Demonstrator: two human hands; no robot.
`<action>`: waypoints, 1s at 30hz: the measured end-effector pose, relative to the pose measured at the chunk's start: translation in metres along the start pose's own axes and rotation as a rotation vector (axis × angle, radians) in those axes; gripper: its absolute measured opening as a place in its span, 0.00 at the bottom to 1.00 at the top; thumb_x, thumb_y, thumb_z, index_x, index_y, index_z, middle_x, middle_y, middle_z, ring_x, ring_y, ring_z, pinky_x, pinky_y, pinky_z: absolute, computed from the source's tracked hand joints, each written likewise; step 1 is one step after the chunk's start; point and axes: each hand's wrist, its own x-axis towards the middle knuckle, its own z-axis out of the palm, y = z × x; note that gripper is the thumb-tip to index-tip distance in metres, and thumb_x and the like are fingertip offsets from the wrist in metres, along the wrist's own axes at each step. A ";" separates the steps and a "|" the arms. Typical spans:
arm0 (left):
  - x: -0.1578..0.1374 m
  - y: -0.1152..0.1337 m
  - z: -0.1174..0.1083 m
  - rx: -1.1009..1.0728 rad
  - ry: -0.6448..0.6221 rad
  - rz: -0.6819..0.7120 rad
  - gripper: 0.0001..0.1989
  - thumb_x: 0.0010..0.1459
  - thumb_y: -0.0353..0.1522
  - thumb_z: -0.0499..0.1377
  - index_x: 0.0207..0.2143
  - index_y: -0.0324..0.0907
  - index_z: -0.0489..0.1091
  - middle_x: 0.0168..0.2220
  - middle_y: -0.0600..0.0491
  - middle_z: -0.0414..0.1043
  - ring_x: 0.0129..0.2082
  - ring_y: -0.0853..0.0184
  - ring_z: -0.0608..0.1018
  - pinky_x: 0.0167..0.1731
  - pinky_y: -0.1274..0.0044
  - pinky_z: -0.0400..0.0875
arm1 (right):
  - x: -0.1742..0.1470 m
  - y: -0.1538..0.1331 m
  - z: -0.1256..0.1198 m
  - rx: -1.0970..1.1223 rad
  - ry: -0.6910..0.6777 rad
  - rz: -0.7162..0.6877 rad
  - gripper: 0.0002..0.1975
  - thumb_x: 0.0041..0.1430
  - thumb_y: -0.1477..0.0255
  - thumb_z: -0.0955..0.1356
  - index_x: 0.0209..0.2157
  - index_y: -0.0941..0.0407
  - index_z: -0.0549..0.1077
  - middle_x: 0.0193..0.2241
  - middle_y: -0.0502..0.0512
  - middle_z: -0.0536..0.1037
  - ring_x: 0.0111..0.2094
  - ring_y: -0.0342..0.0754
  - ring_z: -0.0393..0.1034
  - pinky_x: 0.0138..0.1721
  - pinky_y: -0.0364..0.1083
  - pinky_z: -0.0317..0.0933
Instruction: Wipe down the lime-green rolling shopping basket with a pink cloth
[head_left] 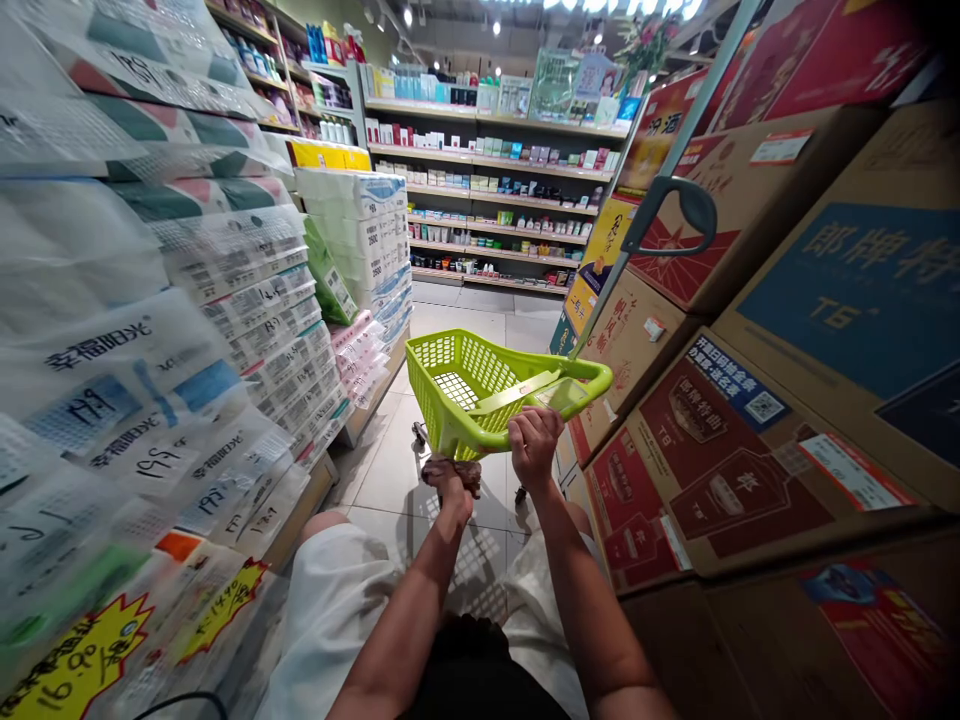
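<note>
A lime-green wheeled shopping basket (439, 405) with lattice sides stands in front of me, small casters under it. My right hand (534, 442) is closed around the near part of its rim, below the wide looped end. Lower and to the left, my left hand (452, 492) holds a crumpled brown cloth (466, 472) against the underside of the rim. The cloth hides most of the left fingertips. A flat green bar (517, 393) lies across the basket's top opening.
Wrapped tissue packs (247, 270) are piled high on the left. Cardboard cartons (742, 440) form a wall on the right. A grey pole with a dark handle (675, 215) slants beside the cartons. Product shelves (495, 195) close off the tiled aisle (480, 318) ahead.
</note>
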 end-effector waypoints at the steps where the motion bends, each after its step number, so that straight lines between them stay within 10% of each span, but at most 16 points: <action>1: -0.002 0.002 0.002 -0.013 0.022 -0.016 0.17 0.70 0.46 0.50 0.31 0.47 0.63 0.16 0.58 0.62 0.11 0.68 0.63 0.14 0.77 0.55 | 0.001 -0.001 0.000 0.002 -0.007 0.008 0.15 0.71 0.69 0.60 0.31 0.51 0.73 0.33 0.51 0.80 0.49 0.53 0.71 0.62 0.56 0.50; 8: -0.035 0.039 0.042 -0.135 -0.046 0.374 0.21 0.66 0.48 0.60 0.56 0.51 0.65 0.47 0.49 0.78 0.38 0.66 0.82 0.29 0.80 0.73 | 0.007 -0.002 -0.008 0.025 -0.090 0.064 0.17 0.70 0.67 0.61 0.28 0.51 0.74 0.33 0.53 0.81 0.49 0.54 0.70 0.60 0.55 0.51; 18: -0.067 0.051 0.031 0.756 -0.241 1.100 0.18 0.70 0.46 0.55 0.54 0.47 0.72 0.54 0.44 0.69 0.60 0.56 0.70 0.62 0.63 0.66 | 0.003 0.030 -0.043 0.194 -0.142 0.088 0.19 0.72 0.66 0.58 0.30 0.51 0.75 0.36 0.53 0.81 0.48 0.53 0.70 0.65 0.58 0.49; 25: -0.031 0.097 0.043 1.004 -0.107 1.041 0.16 0.68 0.40 0.57 0.51 0.43 0.76 0.51 0.41 0.70 0.54 0.52 0.72 0.60 0.58 0.65 | -0.021 0.022 -0.036 0.296 0.084 0.250 0.15 0.71 0.63 0.55 0.46 0.50 0.69 0.59 0.58 0.71 0.66 0.53 0.58 0.71 0.63 0.42; 30: -0.050 0.102 0.036 1.139 -0.513 1.122 0.18 0.70 0.43 0.53 0.47 0.44 0.78 0.49 0.45 0.76 0.53 0.55 0.75 0.60 0.61 0.66 | -0.029 0.020 -0.032 0.433 0.143 0.334 0.13 0.71 0.63 0.56 0.49 0.49 0.66 0.60 0.58 0.70 0.70 0.52 0.52 0.72 0.64 0.41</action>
